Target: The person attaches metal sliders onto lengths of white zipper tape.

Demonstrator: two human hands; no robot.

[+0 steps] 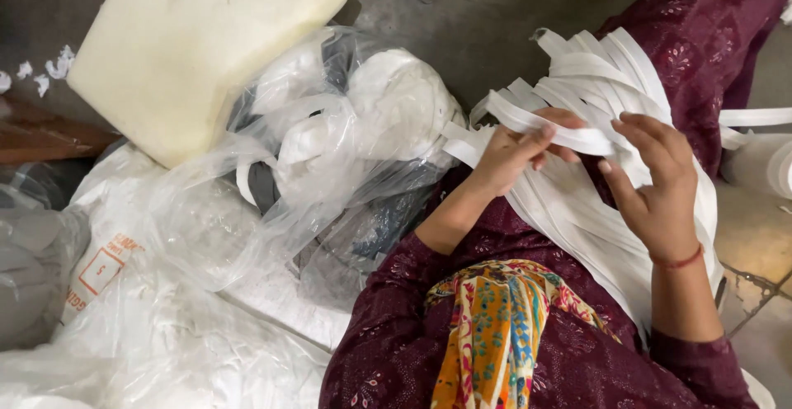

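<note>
Risk first: the white elastic strips [577, 170] lie in a loose, overlapping bundle draped over the person's lap, so pulling one strip likely drags its neighbours and tangles or twists the stack; cause would be the strips crossing each other near 12 o'clock, where the ends fan out unevenly. Second risk: the tail of the bundle hangs off the knee toward 4 o'clock and could slide to the floor [495, 13] if the grip loosens. Left hand [516, 153] pinches one strip between thumb and fingers, clenched on it at frame centre. Right hand [656, 182], at 3 o'clock from the left, has fingers curled over the bundle, touching it; cannot tell if it actually grips a single strip. Strips look flat, narrow, matte white, soft and limp, many layers deep, some folded at the ends. Clear plastic bag [330, 145] with more white material sits at 9 o'clock of the hands, touching the bundle's edge. Cream foam block [190, 46] lies at 10 o'clock, well apart.
</note>
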